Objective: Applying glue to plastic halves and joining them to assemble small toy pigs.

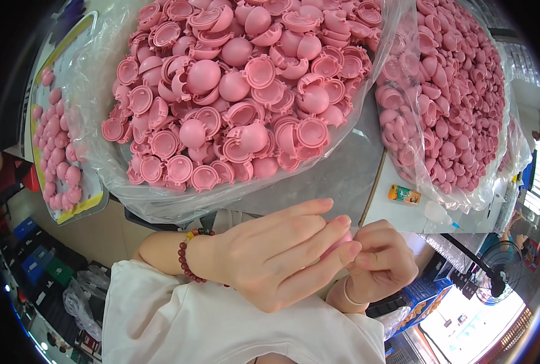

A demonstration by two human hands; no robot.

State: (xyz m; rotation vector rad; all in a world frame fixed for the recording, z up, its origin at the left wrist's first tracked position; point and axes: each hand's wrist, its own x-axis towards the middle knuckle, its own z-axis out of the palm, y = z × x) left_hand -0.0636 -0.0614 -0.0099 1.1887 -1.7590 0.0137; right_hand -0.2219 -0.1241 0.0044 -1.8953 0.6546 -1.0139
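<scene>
A pink plastic shell [341, 241] shows only in part between my hands, in front of my chest. My left hand [276, 252], with a beaded bracelet at the wrist, is closed round it and hides most of it. At its right side my right hand [382, 261] has its fingers curled and pinched against the shell's edge. Beyond my hands, a clear plastic bag [215, 203] lies spread on the grey table [343, 176], heaped with pink half shells [233, 85], several hinged or shut into balls.
At the right, a second bag holds smaller-looking pink shells [452, 103]. A lighter [404, 195] and a small clear squeeze bottle [437, 213] lie before it. Closed pink balls fill a tray [91, 206] at the left. A black fan [497, 273] stands at the right.
</scene>
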